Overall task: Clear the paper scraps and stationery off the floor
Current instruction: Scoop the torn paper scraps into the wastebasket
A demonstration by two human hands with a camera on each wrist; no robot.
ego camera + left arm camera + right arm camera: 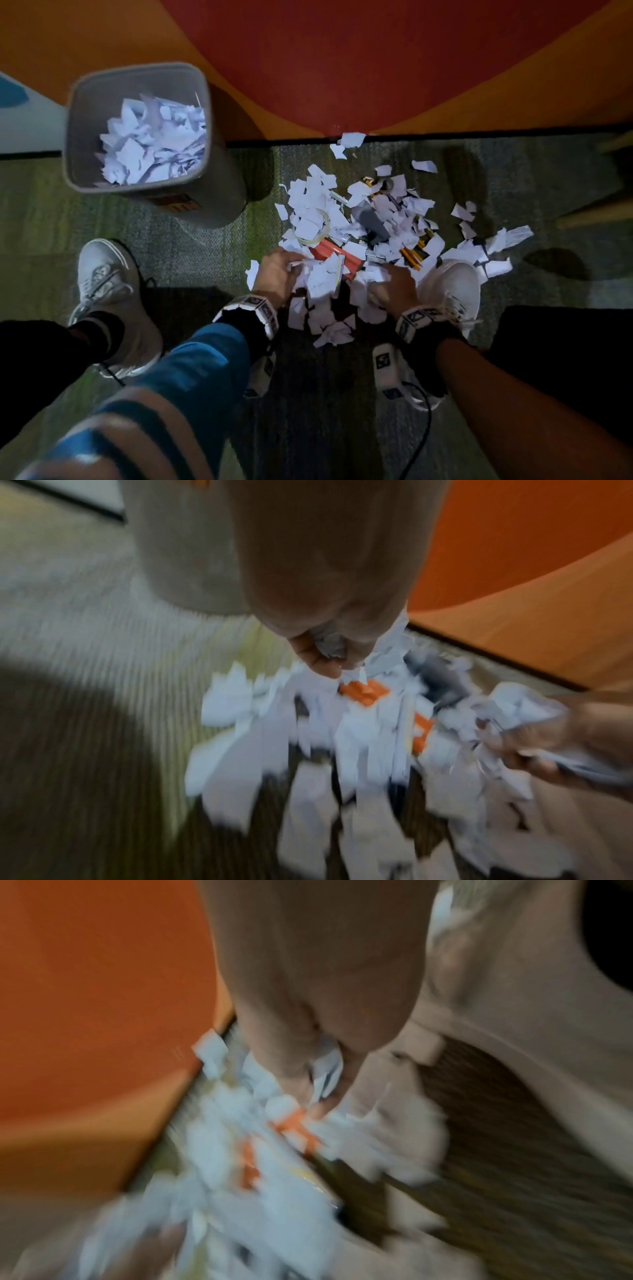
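Scooping paper off the carpet, both hands down in the near edge of the scrap pile (359, 233). My left hand (275, 279) has its fingers curled round a wad of torn paper; the left wrist view is smeared but you can see crumpled white poking out of the fist. My right hand (394, 284) looks the same, fingers closed on scraps, though that wrist view is too blurry to say how much it's got.

The bin (137, 126) is what the next move depends on. It sits up and to the left of the pile, well apart from it, already part full of paper. So it's on my left hand's side, and that hand has the shorter trip. The right hand has to cross over the whole mess and past the left one to get there, so I'd guess left dumps first or they go together as one bundle.

Still loads on the floor: scraps spread from between my shoes (452, 284) out toward the orange and red floor edge, and the stationery is buried in it. There's a red box-like thing (334, 255) just beyond my left fingers, lying diagonally from upper left to lower right, some yellow pencils (412, 255) just beyond the right hand, a grey object (371, 219) in the middle and a clear tape roll (317, 229) half under paper. Can't tell what the grey thing actually is. Nowhere near done, I reckon.
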